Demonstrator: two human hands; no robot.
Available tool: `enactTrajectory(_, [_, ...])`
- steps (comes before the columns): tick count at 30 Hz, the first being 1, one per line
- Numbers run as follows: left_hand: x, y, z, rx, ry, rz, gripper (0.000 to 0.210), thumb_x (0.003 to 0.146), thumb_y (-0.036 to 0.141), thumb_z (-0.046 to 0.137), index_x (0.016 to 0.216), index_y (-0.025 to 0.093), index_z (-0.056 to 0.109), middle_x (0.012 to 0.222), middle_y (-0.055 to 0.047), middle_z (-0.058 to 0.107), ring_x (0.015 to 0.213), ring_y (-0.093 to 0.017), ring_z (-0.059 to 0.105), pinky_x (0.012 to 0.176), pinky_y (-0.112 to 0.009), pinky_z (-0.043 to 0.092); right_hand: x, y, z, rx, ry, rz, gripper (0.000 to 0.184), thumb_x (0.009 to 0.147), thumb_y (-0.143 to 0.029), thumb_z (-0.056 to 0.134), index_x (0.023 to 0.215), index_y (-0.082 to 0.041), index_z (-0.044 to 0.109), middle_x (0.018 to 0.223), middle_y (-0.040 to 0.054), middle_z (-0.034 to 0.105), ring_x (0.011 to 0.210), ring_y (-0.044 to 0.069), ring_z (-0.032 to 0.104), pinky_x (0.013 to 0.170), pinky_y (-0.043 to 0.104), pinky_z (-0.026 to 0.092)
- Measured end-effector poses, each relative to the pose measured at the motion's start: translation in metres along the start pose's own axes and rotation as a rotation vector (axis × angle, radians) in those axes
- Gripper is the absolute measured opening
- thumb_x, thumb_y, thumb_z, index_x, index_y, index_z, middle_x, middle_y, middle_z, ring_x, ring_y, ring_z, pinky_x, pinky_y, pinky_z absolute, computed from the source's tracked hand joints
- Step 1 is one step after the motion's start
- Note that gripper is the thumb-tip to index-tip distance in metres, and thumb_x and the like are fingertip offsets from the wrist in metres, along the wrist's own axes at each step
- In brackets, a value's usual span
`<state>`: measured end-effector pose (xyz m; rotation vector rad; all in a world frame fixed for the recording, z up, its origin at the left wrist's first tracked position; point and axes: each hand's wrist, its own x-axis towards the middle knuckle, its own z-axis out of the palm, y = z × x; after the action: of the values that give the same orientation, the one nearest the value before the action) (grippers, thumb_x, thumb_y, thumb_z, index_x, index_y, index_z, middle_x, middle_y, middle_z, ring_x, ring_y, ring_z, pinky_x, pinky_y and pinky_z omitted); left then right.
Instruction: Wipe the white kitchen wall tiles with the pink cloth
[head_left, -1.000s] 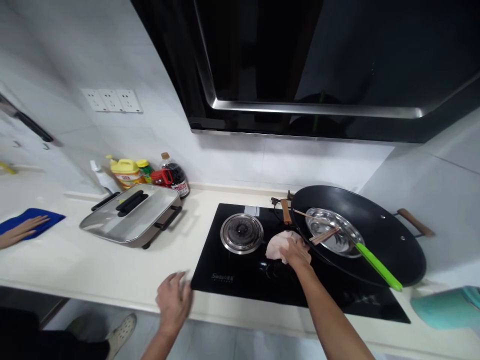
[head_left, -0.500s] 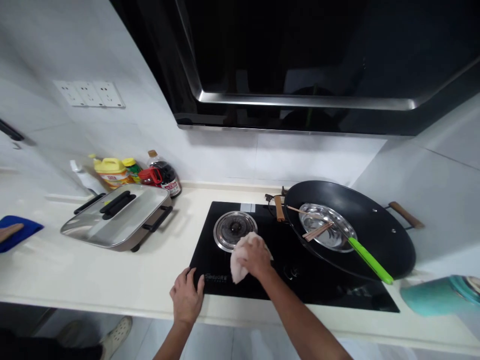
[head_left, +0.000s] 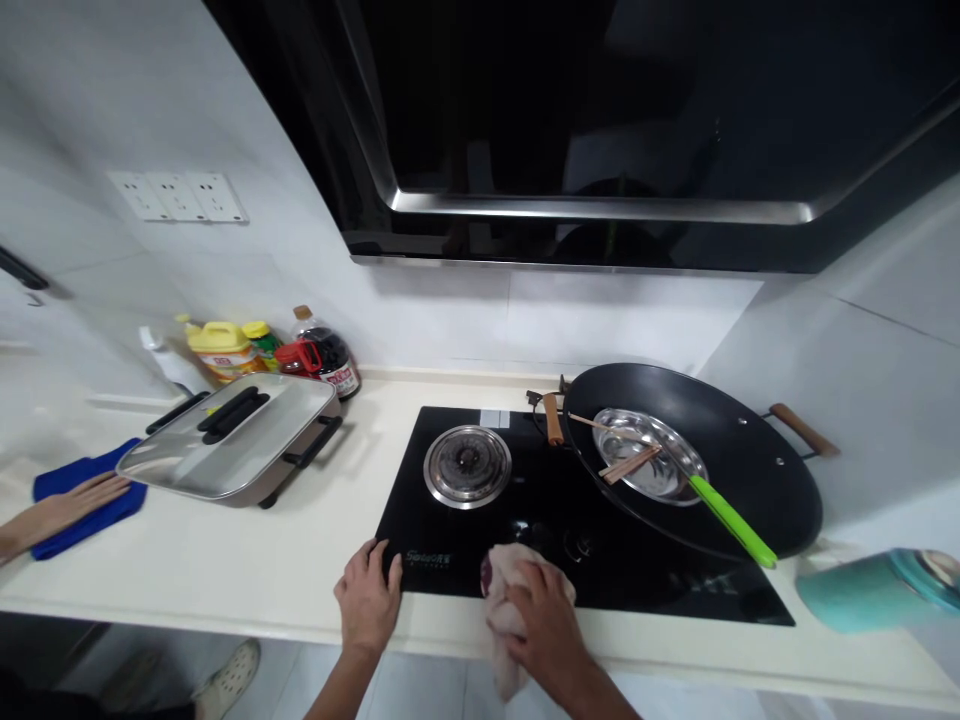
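Note:
My right hand [head_left: 546, 622] grips a pale pinkish cloth [head_left: 504, 600] at the front edge of the black glass cooktop [head_left: 450, 530]. Part of the cloth hangs over the counter's edge, and a dark reddish patch shows at its left side. My left hand [head_left: 367, 595] rests on the cooktop's front left corner with its fingers apart, holding nothing. Behind both hands lies the round metal burner [head_left: 468, 466]. A large black wok [head_left: 720, 430] sits on the right side, holding a metal bowl [head_left: 679, 490], some wooden chopsticks [head_left: 628, 464] and a green-handled utensil [head_left: 731, 520].
A lidded electric pan [head_left: 240, 440] stands on the left of the counter, with several bottles [head_left: 330, 355] behind it. At far left, another person's hand [head_left: 67, 510] presses on a blue cloth [head_left: 56, 545]. A teal canister [head_left: 862, 592] lies at the right; the range hood [head_left: 600, 235] overhangs.
My right hand has drawn the cloth from beside the burner toward the front edge. At far left, the other person's hand and the blue cloth have moved right. My left hand stays put.

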<state>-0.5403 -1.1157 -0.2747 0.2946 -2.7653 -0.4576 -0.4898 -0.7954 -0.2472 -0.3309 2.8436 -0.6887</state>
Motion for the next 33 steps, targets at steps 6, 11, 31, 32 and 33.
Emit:
enactTrajectory(6, [0.001, -0.002, 0.004, 0.04, 0.004, 0.006, 0.047, 0.106, 0.046, 0.037, 0.132, 0.019, 0.065, 0.142, -0.015, 0.062, 0.132, -0.032, 0.056, 0.104, -0.05, 0.046, -0.067, 0.133, -0.009, -0.166, 0.21, 0.204, 0.048, 0.082, -0.028, 0.063, 0.129, -0.03, 0.071, 0.151, 0.006, 0.055, 0.127, 0.032, 0.054, 0.115, 0.047, 0.044])
enactTrajectory(11, [0.003, 0.002, 0.002, 0.084, -0.013, -0.002, 0.047, 0.107, 0.046, 0.036, 0.133, 0.019, 0.064, 0.143, -0.015, 0.061, 0.132, -0.03, 0.056, 0.105, -0.049, 0.045, -0.064, 0.188, -0.061, -0.238, 0.436, 0.227, 0.044, 0.098, -0.032, 0.043, 0.131, -0.017, 0.067, 0.136, 0.0152, 0.063, 0.115, 0.032, 0.06, 0.106, 0.051, 0.049])
enactTrajectory(31, [0.007, 0.012, -0.008, 0.045, -0.087, -0.04, 0.05, 0.105, 0.048, 0.034, 0.134, 0.017, 0.061, 0.145, -0.016, 0.058, 0.137, -0.034, 0.052, 0.109, -0.057, 0.043, -0.093, 0.209, -0.097, -0.306, 0.167, 0.507, 0.055, 0.084, -0.035, 0.066, 0.139, -0.03, 0.067, 0.147, 0.0113, 0.052, 0.125, 0.034, 0.052, 0.107, 0.052, 0.047])
enactTrajectory(32, [0.008, 0.012, -0.008, 0.047, -0.094, -0.045, 0.051, 0.105, 0.048, 0.034, 0.135, 0.017, 0.061, 0.145, -0.016, 0.058, 0.137, -0.035, 0.051, 0.11, -0.058, 0.043, -0.1, 0.219, -0.103, -0.318, 0.187, 0.588, 0.056, 0.085, -0.036, 0.065, 0.141, -0.03, 0.065, 0.151, 0.0123, 0.049, 0.129, 0.037, 0.05, 0.107, 0.058, 0.046])
enactTrajectory(33, [0.008, 0.013, -0.008, 0.051, -0.098, -0.05, 0.051, 0.105, 0.049, 0.034, 0.135, 0.017, 0.061, 0.145, -0.016, 0.057, 0.137, -0.035, 0.051, 0.11, -0.058, 0.043, -0.103, 0.227, -0.107, -0.328, 0.208, 0.664, 0.058, 0.086, -0.038, 0.063, 0.143, -0.029, 0.063, 0.155, 0.0131, 0.045, 0.133, 0.04, 0.047, 0.107, 0.062, 0.044])
